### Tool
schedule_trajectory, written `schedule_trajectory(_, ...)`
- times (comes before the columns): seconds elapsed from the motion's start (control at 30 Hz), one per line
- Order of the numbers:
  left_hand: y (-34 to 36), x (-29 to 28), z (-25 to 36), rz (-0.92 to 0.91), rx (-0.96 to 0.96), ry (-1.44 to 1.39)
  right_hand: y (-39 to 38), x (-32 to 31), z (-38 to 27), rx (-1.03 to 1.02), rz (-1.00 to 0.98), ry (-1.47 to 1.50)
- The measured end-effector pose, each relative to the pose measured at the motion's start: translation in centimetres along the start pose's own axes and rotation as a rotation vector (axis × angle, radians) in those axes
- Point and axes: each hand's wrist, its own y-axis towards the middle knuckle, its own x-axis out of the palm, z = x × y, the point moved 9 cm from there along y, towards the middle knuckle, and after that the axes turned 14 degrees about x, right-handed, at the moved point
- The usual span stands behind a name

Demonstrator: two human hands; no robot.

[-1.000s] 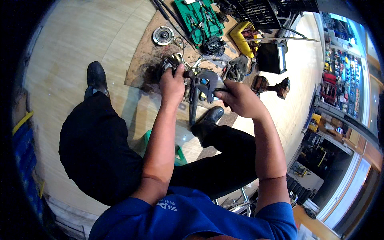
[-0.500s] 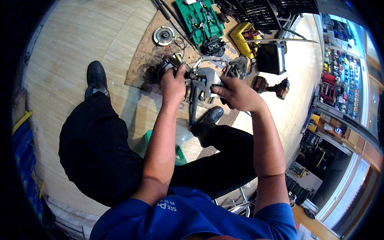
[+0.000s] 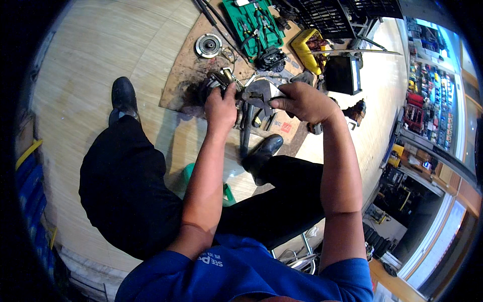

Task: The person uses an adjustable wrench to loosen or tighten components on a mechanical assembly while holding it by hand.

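My left hand (image 3: 220, 109) is closed on a greasy metal machine part (image 3: 217, 79) with a dark, rounded body, above the cardboard. The fingers' far side is hidden. My right hand (image 3: 306, 102) grips a grey wrench (image 3: 259, 91) with a wide flat head, its thumb lying along the near side. The wrench's head sits against a short dark shaft on the right of the machine part; whether its jaws clasp the shaft I cannot tell. A black bar-like handle (image 3: 246, 132) slants down below the wrench toward my right boot.
Stained cardboard (image 3: 176, 85) covers the floor ahead. On it lie a round metal disc (image 3: 208, 46), a green tool case (image 3: 251, 30) and a yellow container (image 3: 307, 53). A black box (image 3: 342, 75) and a cordless power tool (image 3: 356, 111) are at the right. A green stool (image 3: 229, 195) shows beneath me.
My right hand has moved slightly up and away, and the wrench head has swung up with it, uncovering cardboard below. My left hand keeps its hold on the machine part.
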Motion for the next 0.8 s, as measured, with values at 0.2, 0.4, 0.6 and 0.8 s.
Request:
schedule_trajectory(0.2,-0.2,-0.1,0.4,0.002,0.009,-0.035,0.9,-0.1,0.6,0.060,-0.041,-0.008)
schedule_trajectory(0.4,-0.2,-0.3,0.7,-0.015,-0.019,-0.020,2.0,-0.2,0.3,0.017,-0.121,0.028)
schedule_trajectory(0.6,-0.2,0.1,-0.3,-0.023,-0.054,-0.034,2.4,-0.1,0.7,-0.018,-0.144,0.100)
schedule_trajectory(0.8,-0.2,0.2,0.0,-0.037,-0.059,-0.055,2.8,0.0,0.9,-0.021,-0.167,0.113)
